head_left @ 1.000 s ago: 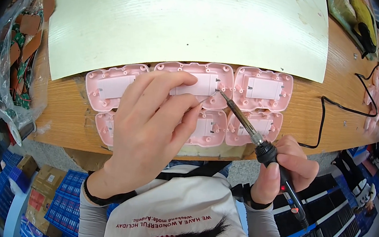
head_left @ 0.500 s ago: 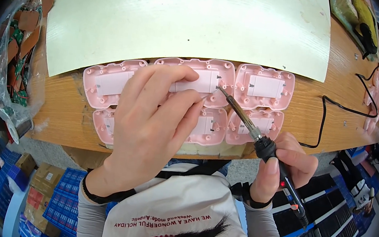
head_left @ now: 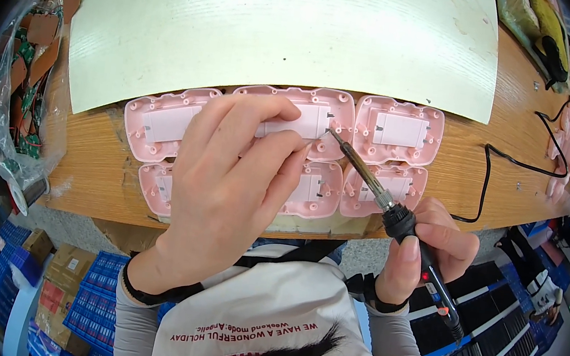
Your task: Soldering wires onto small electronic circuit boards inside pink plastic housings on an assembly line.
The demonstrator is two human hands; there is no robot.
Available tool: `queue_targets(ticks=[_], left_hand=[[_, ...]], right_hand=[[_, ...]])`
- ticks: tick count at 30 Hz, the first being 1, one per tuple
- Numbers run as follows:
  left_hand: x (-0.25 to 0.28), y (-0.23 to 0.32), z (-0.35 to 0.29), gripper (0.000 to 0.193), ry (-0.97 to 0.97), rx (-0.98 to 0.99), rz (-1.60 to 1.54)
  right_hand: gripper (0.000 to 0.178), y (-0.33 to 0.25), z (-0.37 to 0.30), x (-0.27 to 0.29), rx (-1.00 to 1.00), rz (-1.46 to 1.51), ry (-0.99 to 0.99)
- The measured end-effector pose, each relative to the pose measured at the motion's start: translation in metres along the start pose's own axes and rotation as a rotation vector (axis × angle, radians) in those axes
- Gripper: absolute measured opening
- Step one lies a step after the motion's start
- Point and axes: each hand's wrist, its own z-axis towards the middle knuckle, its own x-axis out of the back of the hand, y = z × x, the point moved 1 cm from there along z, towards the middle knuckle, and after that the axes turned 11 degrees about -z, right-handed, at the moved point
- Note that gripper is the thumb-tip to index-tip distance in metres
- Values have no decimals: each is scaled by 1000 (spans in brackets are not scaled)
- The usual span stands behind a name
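Note:
In my right hand (head_left: 426,246) is a soldering iron (head_left: 398,222), its black handle lit by a small red light. The iron's tip touches or hovers just over a metal contact at the right end of the upper middle pink plastic shell (head_left: 345,111). My left hand (head_left: 228,178) lies over the middle shells, finger and thumb pinched on a thin, faint solder wire (head_left: 317,140) that points at the tip. Several more pink shells, among them the upper right one (head_left: 402,131) and the upper left one (head_left: 163,127), sit in two rows; my left hand partly hides some.
A large pale board (head_left: 282,28) covers the far part of the wooden table (head_left: 88,186). On the left lies a clear plastic bag (head_left: 33,83) with green circuit boards. The iron's black cord (head_left: 486,178) runs right, near more pink parts (head_left: 566,152). A yellow-black tool (head_left: 551,40) lies far right.

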Motion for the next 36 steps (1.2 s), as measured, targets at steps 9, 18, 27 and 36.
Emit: queue_targets(ticks=[9,18,27,36], left_hand=[[7,1,-4,18,64,84,-137],[9,10,-30,18,-50,72,-45],[1,13,-29,22,-101,-68,57],[-3,12,-29,21,-100,-17,30]], right_hand=[[23,-1,-5,9,40,55,69],[23,-8,-22,12,77,23,69],[24,-10,-26,9,65,-15,25],[22,-7,-25,10,73,0,-20]])
